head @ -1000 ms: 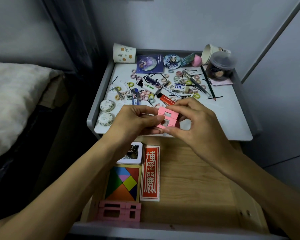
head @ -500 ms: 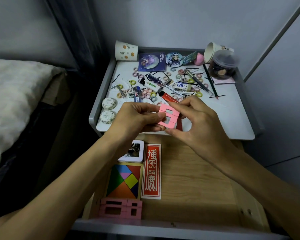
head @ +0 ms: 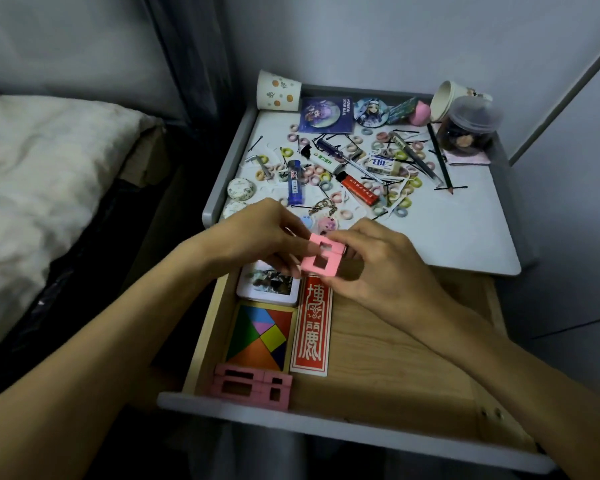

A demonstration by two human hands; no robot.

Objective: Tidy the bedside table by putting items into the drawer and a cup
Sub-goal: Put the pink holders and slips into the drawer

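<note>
Both hands hold small pink blocks with square holes, above the back of the open wooden drawer. My left hand pinches them from the left, my right hand from the right. In the drawer lie a white tin, a coloured tangram, a red strip with characters and more pink blocks at the front left. A patterned paper cup lies on its side at the table's back left corner. Another paper cup lies tipped at the back right.
The white bedside table is strewn with several small hair rings, hairpins, a red lighter, a blue lighter, pencils, an eraser and badges. A lidded plastic jar stands back right. A bed with a pillow lies left.
Both hands have come down and toward me with the pink blocks, from over the table's front edge to over the drawer's back. The key chain on the table is now uncovered.
</note>
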